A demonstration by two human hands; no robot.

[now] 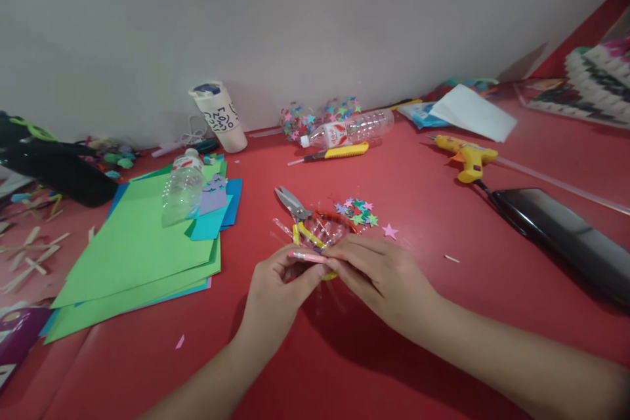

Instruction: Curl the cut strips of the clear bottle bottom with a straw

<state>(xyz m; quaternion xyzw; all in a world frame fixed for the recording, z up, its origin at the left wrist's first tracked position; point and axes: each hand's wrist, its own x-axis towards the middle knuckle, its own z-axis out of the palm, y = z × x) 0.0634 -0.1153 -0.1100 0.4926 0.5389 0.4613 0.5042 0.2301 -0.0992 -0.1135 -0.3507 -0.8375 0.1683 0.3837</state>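
Note:
My left hand (275, 292) and my right hand (381, 272) meet over a red table (443, 223). Together they pinch a clear plastic piece cut into strips (315, 236), with a small pink strip (308, 255) between the fingertips. Both hands are closed on it. Scissors with yellow handles (300, 216) lie just beyond the fingers, partly under the plastic. A small heap of coloured paper stars (357, 211) sits to the right of the scissors, with one pink star (390, 231) apart.
Green and blue paper sheets (132, 249) with a clear bottle (182, 187) lie left. At the back are a white cup (221, 118), a second bottle (352, 128), a yellow utility knife (337, 152), a yellow glue gun (467, 157) and white paper (475, 113). A black flat object (566, 236) lies right.

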